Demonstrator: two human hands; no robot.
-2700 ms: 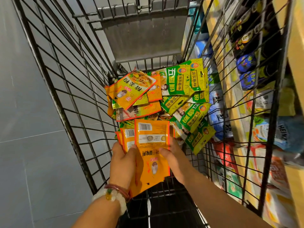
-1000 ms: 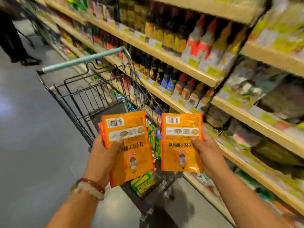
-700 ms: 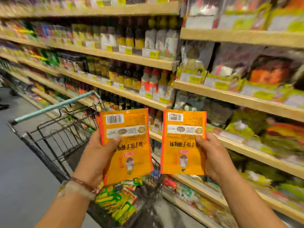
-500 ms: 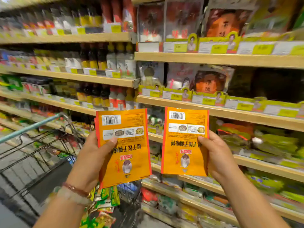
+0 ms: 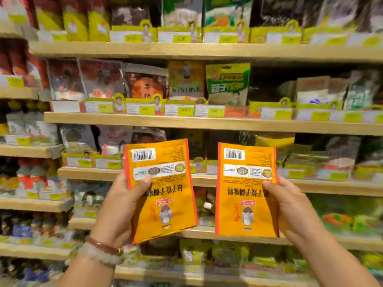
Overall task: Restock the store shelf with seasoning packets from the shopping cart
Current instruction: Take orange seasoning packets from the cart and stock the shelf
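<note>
Your left hand (image 5: 122, 204) gripped one orange seasoning packet (image 5: 163, 195); your right hand (image 5: 294, 210) gripped another orange packet (image 5: 244, 195), before the store shelf (image 5: 207, 123).

A: The fingers of the left hand (image 5: 122, 206) are hidden behind its orange packet (image 5: 160, 189). How many packets it grips, I cannot tell.

B: Yes. The shelf (image 5: 186, 123) labels are too blurred to read, and both forearms are cut by the bottom edge.
</note>
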